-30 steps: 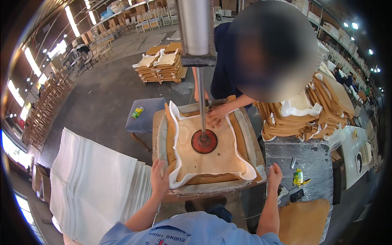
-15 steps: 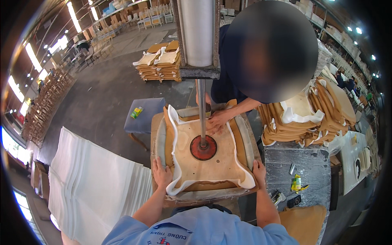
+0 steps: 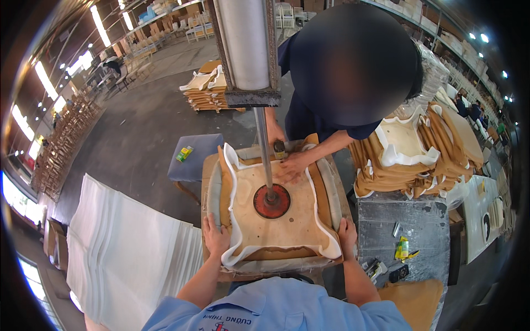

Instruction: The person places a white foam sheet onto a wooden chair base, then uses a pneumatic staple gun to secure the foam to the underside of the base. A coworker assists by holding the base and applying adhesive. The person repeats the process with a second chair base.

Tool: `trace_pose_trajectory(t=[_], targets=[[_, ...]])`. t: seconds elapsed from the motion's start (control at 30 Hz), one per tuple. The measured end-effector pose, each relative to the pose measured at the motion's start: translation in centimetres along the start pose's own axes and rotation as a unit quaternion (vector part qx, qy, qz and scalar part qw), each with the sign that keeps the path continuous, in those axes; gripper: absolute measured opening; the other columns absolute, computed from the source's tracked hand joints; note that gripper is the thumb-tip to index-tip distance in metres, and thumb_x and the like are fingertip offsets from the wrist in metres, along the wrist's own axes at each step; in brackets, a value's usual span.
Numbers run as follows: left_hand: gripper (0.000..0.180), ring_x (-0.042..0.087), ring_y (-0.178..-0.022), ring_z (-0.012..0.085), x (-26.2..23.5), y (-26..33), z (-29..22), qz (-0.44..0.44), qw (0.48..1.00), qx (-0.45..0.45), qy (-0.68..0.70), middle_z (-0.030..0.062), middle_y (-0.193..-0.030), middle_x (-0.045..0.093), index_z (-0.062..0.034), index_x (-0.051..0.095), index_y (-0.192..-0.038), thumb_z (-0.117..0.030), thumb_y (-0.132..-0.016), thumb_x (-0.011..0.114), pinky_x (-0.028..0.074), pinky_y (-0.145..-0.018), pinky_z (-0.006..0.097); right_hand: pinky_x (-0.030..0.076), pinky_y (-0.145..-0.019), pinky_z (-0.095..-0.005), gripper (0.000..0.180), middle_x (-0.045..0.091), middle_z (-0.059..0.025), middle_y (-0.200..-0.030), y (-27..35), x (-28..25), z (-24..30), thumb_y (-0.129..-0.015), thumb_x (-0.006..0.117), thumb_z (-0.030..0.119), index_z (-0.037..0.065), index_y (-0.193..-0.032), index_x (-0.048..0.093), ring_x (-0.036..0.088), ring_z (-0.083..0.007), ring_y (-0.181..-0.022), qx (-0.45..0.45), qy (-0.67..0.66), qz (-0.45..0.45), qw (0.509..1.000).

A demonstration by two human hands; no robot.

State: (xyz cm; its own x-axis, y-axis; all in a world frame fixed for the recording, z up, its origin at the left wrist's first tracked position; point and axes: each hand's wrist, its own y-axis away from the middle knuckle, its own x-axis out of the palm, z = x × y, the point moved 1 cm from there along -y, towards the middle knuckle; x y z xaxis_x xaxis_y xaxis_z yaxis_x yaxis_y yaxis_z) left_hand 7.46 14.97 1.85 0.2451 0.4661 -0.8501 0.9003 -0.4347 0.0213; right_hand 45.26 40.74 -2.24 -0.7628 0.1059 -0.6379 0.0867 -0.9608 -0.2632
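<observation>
Head view: the left hand (image 3: pixel 216 238) is clamped on the near-left corner of the tan wooden seat board (image 3: pixel 274 220) wrapped in white cloth, pinned mid-surface beneath the red round press disc (image 3: pixel 271 201); the right hand (image 3: pixel 347 236) is pressed onto its near-right corner. Both corners should be pulled evenly.

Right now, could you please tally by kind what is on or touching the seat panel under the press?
Seat panel, tan board wrapped in white fabric: 1
Red round press pad: 1
Wearer's hands, left hand and right hand, at the near corners: 2
Co-worker's hand on the far side: 1
Total: 5
</observation>
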Motion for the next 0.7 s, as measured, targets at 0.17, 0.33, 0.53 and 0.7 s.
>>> trace_pose_trajectory(t=[0.17,0.33,0.53,0.7], targets=[[0.079,0.032,-0.162,0.0440,-0.25,-0.05,-0.20,0.006,1.000,0.003,0.006,0.0245,-0.177,0.030,-0.0125,0.032,-0.173,-0.020,-0.101,0.064,0.034,-0.130,0.051,0.056,-0.083,-0.0545,0.043,0.076,-0.0280,-0.101,0.00,-0.27,0.25,-0.111,0.057,0.039,0.003,-0.115,0.079,0.072,-0.0500,-0.096,0.008,-0.015,0.011,1.000],[0.080,0.030,-0.163,0.0444,-0.46,-0.15,-0.77,0.021,1.000,-0.006,0.013,0.0257,-0.177,0.030,-0.0113,0.031,-0.173,-0.020,-0.101,0.064,0.032,-0.131,0.052,0.056,-0.084,-0.0547,0.043,0.076,-0.0274,-0.101,-0.03,-0.42,0.56,-0.111,0.056,0.039,0.003,-0.115,0.079,0.073,-0.0495,-0.096,0.029,-0.006,0.017,0.999],[0.080,0.029,-0.163,0.0433,-0.46,-0.13,-0.57,0.021,1.000,-0.003,0.011,0.0249,-0.177,0.030,-0.0130,0.030,-0.173,-0.021,-0.101,0.064,0.031,-0.132,0.051,0.056,-0.084,-0.0545,0.043,0.076,-0.0266,-0.102,0.25,-0.41,0.45,-0.112,0.056,0.041,0.004,-0.116,0.079,0.073,-0.0491,-0.097,0.023,-0.004,0.006,1.000],[0.079,0.029,-0.164,0.0424,-0.29,-0.01,-0.62,0.013,1.000,-0.004,0.008,0.0239,-0.177,0.030,-0.0134,0.031,-0.173,-0.021,-0.101,0.065,0.031,-0.132,0.050,0.056,-0.083,-0.0545,0.042,0.077,-0.0261,-0.102,0.17,-0.32,0.31,-0.111,0.058,0.041,0.005,-0.118,0.079,0.073,-0.0487,-0.096,0.025,-0.005,0.002,1.000]])
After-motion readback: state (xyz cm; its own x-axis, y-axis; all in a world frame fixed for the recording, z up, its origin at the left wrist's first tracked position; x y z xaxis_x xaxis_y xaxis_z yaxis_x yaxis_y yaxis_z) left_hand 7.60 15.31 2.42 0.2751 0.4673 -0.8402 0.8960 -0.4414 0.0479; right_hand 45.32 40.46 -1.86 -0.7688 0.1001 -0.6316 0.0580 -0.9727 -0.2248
